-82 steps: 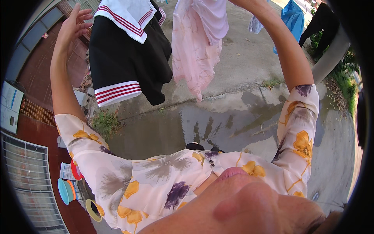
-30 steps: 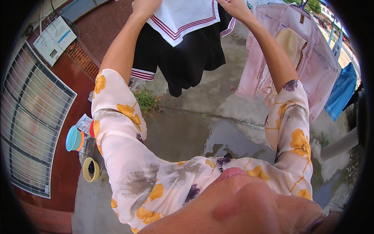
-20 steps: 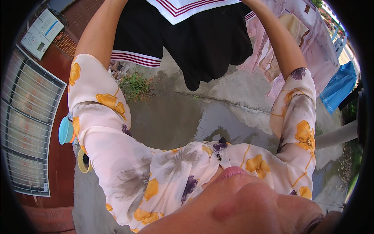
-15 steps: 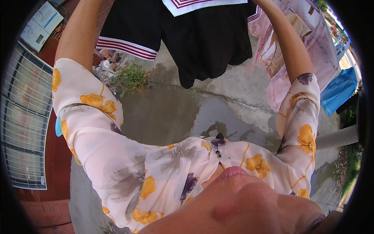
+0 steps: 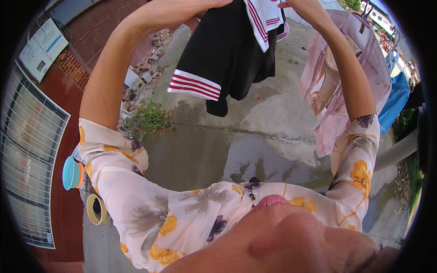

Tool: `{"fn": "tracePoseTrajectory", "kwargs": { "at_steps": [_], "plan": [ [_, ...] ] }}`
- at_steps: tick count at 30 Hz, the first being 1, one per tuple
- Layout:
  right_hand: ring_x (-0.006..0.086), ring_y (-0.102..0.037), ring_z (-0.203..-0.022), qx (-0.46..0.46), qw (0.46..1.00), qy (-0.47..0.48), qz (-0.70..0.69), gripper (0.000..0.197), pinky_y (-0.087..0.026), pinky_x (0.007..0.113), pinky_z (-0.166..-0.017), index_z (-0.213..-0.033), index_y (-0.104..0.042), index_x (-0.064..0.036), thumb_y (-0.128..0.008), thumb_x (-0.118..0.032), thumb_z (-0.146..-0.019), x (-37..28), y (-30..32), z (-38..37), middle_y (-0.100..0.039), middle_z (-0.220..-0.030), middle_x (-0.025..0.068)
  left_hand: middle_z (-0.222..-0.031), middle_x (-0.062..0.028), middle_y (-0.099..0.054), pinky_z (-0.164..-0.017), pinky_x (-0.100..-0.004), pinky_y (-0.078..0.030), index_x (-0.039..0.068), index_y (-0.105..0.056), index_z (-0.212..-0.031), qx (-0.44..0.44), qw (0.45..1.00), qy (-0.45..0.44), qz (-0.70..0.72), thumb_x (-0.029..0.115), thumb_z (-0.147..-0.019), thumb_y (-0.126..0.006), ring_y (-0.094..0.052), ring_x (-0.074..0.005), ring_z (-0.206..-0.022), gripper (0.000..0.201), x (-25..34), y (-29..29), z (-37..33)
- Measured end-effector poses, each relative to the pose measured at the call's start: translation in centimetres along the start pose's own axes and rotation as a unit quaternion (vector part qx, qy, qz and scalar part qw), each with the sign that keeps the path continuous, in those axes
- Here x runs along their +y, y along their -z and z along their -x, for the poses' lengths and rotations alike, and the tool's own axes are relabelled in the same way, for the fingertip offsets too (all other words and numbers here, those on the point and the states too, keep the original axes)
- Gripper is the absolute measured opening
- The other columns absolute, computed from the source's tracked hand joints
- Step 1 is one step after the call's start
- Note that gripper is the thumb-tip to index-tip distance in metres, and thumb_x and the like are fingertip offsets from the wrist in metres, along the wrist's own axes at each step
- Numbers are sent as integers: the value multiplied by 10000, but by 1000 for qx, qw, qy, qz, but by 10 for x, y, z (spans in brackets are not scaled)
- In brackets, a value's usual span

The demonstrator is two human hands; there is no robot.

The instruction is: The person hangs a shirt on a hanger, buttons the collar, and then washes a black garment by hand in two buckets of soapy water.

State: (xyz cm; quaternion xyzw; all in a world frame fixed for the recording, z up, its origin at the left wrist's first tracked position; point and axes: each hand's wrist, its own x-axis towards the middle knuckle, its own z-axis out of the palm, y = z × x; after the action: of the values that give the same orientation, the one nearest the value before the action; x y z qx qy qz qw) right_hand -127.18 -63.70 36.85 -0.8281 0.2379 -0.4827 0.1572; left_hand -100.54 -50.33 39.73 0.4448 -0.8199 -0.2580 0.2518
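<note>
Both my arms are raised over my head, in floral sleeves. My left hand is at the top edge, closed on the upper part of a black sailor-style top with a white collar and red-striped white cuffs. My right hand is mostly cut off by the top edge; its fingers rest on the white collar. The top hangs down between my forearms, one striped sleeve cuff pointing down left.
A pale pink garment hangs just right of my right forearm, a blue one beyond it. Below lie wet concrete, weeds and brick rubble. At left are a white grille, stacked coloured cups and a yellow ring.
My hands have stayed on the black top and carried it higher. It has turned, so one sleeve now hangs toward the left. The view has swung toward the brick wall.
</note>
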Motion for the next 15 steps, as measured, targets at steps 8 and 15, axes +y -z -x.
{"fn": "tracePoseTrajectory", "kwargs": {
  "at_steps": [8, 15],
  "plan": [
    [124, -688, -905, -10, 937, -141, 320, 428, -547, 307, -753, -1257, -696, -64, -669, -378, -968, -76, 8, -16, -735, -1009, 50, -914, -64, -696, -572, -264, -524, 46, -613, -1339, -38, 956, -292, 12, 441, -1070, -481, -629, -121, -652, 496, -58, -46, -27],
    [209, -652, -1125, -38, 903, -158, 399, 419, -480, 346, -1032, -1369, -631, -85, -611, -273, -995, -72, 63, -2, -707, -1157, 121, -825, -94, -752, -688, -262, -539, 53, -750, -1099, 315, 879, -356, 34, 208, -973, -636, -707, -115, -756, 230, -169, 15, -146]
  ]
}}
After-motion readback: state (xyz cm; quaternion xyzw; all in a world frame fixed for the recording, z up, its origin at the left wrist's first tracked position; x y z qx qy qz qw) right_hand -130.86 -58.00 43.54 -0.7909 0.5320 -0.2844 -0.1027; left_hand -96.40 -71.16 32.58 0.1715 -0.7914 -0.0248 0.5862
